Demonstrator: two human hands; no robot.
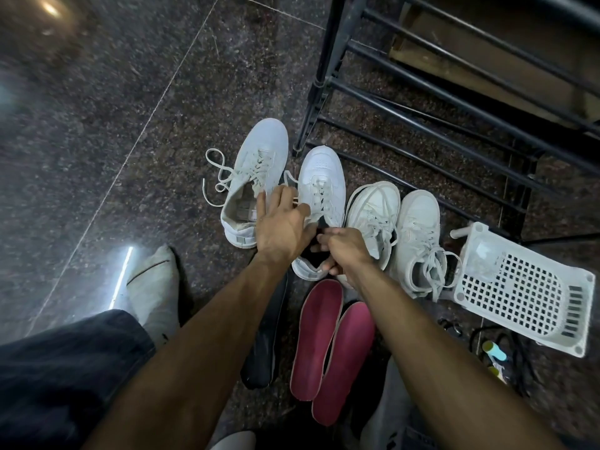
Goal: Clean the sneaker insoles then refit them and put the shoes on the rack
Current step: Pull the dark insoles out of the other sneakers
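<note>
There is a single view, taken from a camera worn on the person's head. It looks forward and steeply down at the floor [136, 102], so the person's own forearms enter from the bottom edge and reach up toward the middle of the frame. The lens is wide-angle: straight floor joints and the bars of the rack [422, 102] at the upper right bow and splay toward the edges. The camera sits close, about an arm's reach above the row of sneakers [321, 183] at centre. The left edge and upper left corner are blurred, perhaps from head motion.
</note>
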